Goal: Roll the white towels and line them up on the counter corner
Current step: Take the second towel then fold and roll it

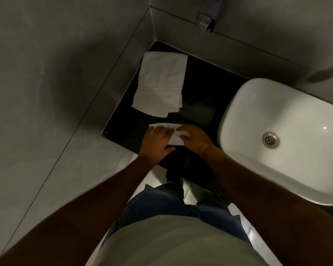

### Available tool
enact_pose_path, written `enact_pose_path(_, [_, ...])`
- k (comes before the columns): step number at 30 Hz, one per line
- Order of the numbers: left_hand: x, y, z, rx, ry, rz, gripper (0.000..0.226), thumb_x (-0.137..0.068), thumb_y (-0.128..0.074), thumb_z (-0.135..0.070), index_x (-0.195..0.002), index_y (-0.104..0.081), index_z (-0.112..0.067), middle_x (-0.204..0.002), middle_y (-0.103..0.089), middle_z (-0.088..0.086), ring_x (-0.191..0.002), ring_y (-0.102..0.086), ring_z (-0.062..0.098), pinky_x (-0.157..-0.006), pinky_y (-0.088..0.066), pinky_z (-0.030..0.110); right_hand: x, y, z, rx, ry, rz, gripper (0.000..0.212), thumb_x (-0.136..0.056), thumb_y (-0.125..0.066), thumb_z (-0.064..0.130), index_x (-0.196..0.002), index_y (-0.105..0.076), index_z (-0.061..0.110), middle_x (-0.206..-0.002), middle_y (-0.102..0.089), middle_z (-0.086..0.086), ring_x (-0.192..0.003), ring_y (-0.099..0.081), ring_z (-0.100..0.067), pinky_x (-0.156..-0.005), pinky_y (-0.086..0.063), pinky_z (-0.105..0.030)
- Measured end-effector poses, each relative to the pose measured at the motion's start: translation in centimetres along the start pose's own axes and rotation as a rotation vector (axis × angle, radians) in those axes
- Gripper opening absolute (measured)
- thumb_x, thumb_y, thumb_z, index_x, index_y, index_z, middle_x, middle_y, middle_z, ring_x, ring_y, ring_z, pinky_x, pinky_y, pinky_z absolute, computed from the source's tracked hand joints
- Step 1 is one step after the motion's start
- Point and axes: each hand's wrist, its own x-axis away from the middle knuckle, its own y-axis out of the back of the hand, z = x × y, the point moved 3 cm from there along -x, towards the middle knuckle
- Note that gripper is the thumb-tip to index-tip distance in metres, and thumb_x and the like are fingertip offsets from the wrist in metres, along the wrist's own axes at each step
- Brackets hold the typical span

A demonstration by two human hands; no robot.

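A small white towel (175, 140) lies near the front edge of the black counter (200, 89), mostly under my hands. My left hand (155, 143) presses on its left part with fingers spread over the cloth. My right hand (194, 138) covers its right end, fingers curled on the fabric. Whether the towel is folded or partly rolled is hidden by the hands. A stack of folded white towels (161, 83) lies flat further back, against the left wall near the counter corner, apart from both hands.
A white basin (288, 139) with a metal drain stands on the counter at the right, close to my right wrist. Grey tiled walls (65, 73) close the corner on the left and behind. A dispenser (207, 24) hangs on the back wall.
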Motion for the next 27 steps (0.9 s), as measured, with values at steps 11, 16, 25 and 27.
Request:
enact_pose_path(11, [-5.3,1.0,1.9,0.109,0.058,0.016,0.033,-0.108,-0.038,-0.032,-0.130,-0.060,-0.021,-0.126,-0.063,0.006,-0.119,-0.055,0.027,-0.106,-0.039,0.045,1.0,-0.4,0.0,0.439,0.235,-0.309,0.049,-0.096,-0.066,0.035,-0.137,-0.060,0.010,-0.141,-0.057,-0.014,-0.128,-0.053,-0.034,-0.106,-0.047,-0.043])
enact_pose_path(16, [-7.2,0.4,2.1,0.033,0.149,0.167,0.031,-0.105,-0.046,-0.032,-0.132,-0.056,-0.021,-0.132,-0.056,0.008,-0.123,-0.050,0.030,-0.105,-0.041,0.048,-0.7,-0.6,0.6,0.384,0.099,-0.203,0.049,-0.099,-0.060,0.033,-0.143,-0.055,0.012,-0.148,-0.051,-0.013,-0.133,-0.048,-0.034,-0.108,-0.041,-0.038])
enact_pose_path(25, [-5.0,3.5,1.5,0.078,-0.031,0.286,0.086,-0.092,-0.053,-0.069,-0.160,-0.020,-0.027,-0.157,-0.037,0.005,-0.141,-0.037,0.028,-0.117,-0.030,0.047,-2.3,0.4,1.1,0.387,-0.023,-0.049,0.051,-0.098,-0.056,0.043,-0.145,-0.052,0.024,-0.149,-0.047,-0.008,-0.130,-0.049,-0.032,-0.101,-0.044,-0.037])
enact_pose_path(27, [-3.1,4.1,1.0,0.010,-0.112,0.338,0.097,-0.086,-0.063,-0.069,-0.161,-0.020,-0.024,-0.159,-0.036,0.004,-0.143,-0.036,0.025,-0.119,-0.029,0.043,-1.0,-0.2,0.9,0.289,-0.071,0.023,0.057,-0.099,-0.058,0.042,-0.151,-0.045,0.022,-0.155,-0.042,-0.010,-0.137,-0.045,-0.032,-0.110,-0.040,-0.038])
